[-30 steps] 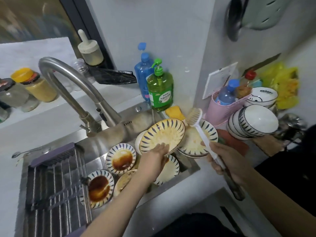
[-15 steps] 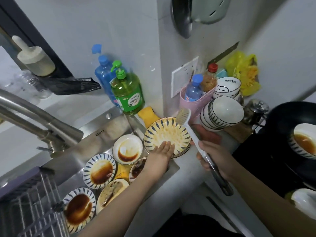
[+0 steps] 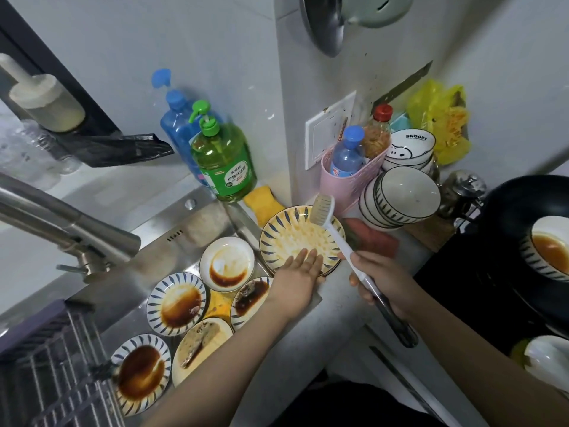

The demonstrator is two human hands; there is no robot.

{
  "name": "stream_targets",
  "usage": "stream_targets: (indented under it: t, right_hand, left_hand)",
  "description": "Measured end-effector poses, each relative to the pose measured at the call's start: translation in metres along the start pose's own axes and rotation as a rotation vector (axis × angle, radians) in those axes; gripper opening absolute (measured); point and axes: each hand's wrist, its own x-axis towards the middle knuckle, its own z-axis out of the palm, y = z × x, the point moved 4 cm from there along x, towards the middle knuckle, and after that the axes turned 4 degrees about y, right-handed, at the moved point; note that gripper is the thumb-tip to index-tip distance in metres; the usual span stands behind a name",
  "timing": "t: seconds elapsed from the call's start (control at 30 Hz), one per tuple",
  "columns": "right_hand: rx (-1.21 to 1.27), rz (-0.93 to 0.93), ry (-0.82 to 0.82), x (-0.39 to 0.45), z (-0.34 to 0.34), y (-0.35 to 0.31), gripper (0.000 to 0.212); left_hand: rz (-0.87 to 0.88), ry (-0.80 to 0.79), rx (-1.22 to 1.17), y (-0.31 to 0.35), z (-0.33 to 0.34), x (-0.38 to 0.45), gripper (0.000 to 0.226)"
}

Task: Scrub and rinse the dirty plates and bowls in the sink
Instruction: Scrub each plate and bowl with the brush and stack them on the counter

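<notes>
With the left hand [image 3: 300, 274] laid flat-fingered on the soapy striped plate [image 3: 297, 241] (it sits on the counter beside the sink [image 3: 154, 238]), the right hand [image 3: 380, 282] gripping the dish brush [image 3: 334, 234] should scrub in firm circles.

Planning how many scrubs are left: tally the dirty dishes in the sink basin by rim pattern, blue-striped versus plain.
Blue-striped dishes: 3
Plain-rimmed dishes: 2
Total: 5, all sauce-stained. The soapy plate on the counter edge is not counted.
</notes>
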Motion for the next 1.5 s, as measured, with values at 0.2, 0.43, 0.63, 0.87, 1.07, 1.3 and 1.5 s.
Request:
stream_targets:
  t: [0.2, 0.43, 0.63, 0.87, 1.07, 1.3, 1.5]
  right_hand:
    - [-0.042, 0.008, -0.002, -0.003, 0.011, -0.001, 0.018]
    - [-0.106, 0.035, -0.099, -0.006, 0.051, 0.006, 0.02]
    - [-0.19, 0.093, -0.209, -0.003, 0.114, 0.019, 0.018]
    - [-0.312, 0.205, -0.227, 0.018, 0.176, 0.059, 0.027]
    - [-0.423, 0.283, -0.152, 0.048, 0.198, 0.097, 0.028]
    - [-0.331, 0.334, -0.082, 0.066, 0.209, 0.11, 0.022]
    - [-0.289, 0.345, -0.024, 0.081, 0.203, 0.12, 0.026]
  left_hand:
    - [-0.012, 0.01, -0.015, -0.004, 0.009, 0.002, 0.061]
    - [-0.109, 0.323, -0.196, -0.036, 0.002, -0.047, 0.058]
    - [-0.516, 0.447, -0.466, -0.094, 0.024, -0.11, 0.043]
    - [-0.815, 0.371, -0.786, -0.158, 0.09, -0.136, 0.028]
    - [-0.905, 0.047, -0.777, -0.193, 0.153, -0.103, 0.03]
    - [-0.778, -0.127, -0.729, -0.216, 0.189, -0.065, 0.03]
    - [-0.772, -0.293, -0.751, -0.227, 0.223, -0.042, 0.023]
